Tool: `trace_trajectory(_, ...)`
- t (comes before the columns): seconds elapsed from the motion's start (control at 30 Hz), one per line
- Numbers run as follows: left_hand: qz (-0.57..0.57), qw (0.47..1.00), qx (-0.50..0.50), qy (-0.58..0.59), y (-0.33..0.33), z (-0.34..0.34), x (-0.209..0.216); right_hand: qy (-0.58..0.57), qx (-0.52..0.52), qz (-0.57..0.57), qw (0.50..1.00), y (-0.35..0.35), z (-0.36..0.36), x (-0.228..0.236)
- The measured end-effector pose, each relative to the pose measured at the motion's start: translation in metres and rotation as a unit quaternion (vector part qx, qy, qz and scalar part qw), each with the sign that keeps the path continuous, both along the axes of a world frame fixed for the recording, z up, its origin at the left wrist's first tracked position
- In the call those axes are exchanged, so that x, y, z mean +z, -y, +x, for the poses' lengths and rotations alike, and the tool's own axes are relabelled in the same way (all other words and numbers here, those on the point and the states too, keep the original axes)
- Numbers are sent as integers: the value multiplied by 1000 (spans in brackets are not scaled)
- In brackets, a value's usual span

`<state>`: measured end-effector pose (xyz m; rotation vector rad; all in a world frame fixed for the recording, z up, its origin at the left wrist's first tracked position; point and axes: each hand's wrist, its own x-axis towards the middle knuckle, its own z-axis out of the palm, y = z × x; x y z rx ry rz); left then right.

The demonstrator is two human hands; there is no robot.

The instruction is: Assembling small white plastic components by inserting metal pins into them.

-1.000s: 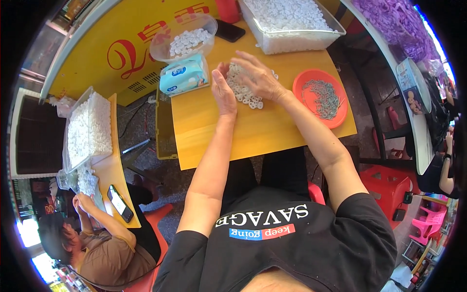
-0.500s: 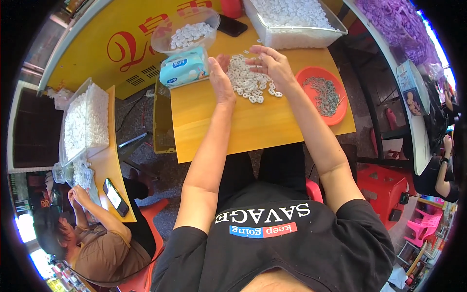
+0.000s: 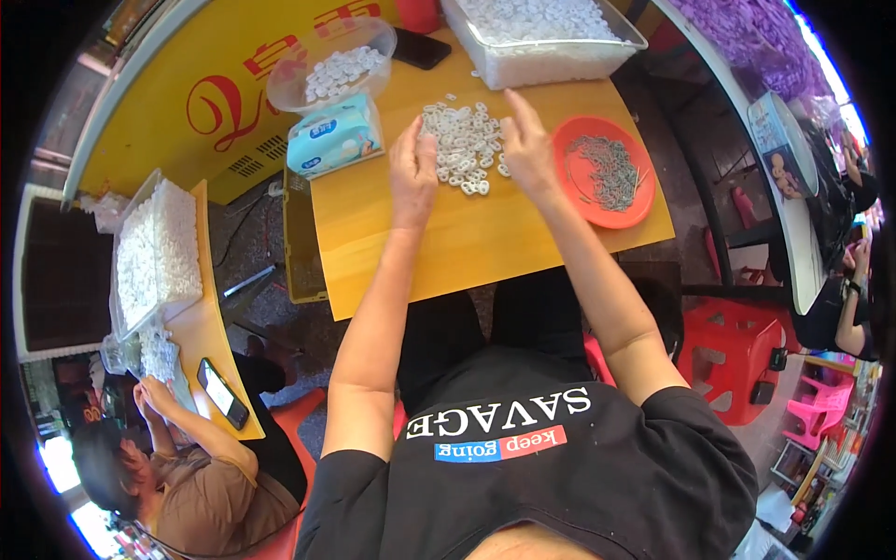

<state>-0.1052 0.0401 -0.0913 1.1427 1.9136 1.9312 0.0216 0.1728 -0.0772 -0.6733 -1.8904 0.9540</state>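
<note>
Small white plastic pieces with two holes each lie in a loose pile (image 3: pixel 464 149) on the wooden table. My left hand (image 3: pixel 413 177) stands on edge at the pile's left side, its fingers stretched out. On the opposite side, my right hand (image 3: pixel 528 154) is held the same way, fingers extended along the pile's right edge. Neither hand holds anything, and the pile lies between them. Just right of my right hand sits a red plate (image 3: pixel 571 207) holding many small grey metal pins and a thin wooden stick.
Beyond the pile stand a large clear bin (image 3: pixel 551 70) of white pieces and a clear bowl (image 3: pixel 285 89) with more. A tissue pack (image 3: pixel 331 140) and black phone (image 3: pixel 420 49) lie nearby. At left, a seated person (image 3: pixel 201 495) works beside another bin (image 3: pixel 157 252).
My right hand has drawn back from over the pile to its right edge, its fingers straighter. The pile looks more gathered between my hands. The whole view has shifted slightly.
</note>
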Motion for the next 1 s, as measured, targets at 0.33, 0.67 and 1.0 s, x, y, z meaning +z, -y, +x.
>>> trace_trajectory(0.33,-215,868,-74,-442,14,29,7,90,-87,86,988,38,-4,-21)
trace_trajectory(0.67,-196,869,-93,-446,23,36,4,-52,-112,81,989,43,-5,-21)
trace_trajectory(1.0,-177,868,-106,-452,19,48,11,-83,-111,46,989,41,-9,-28)
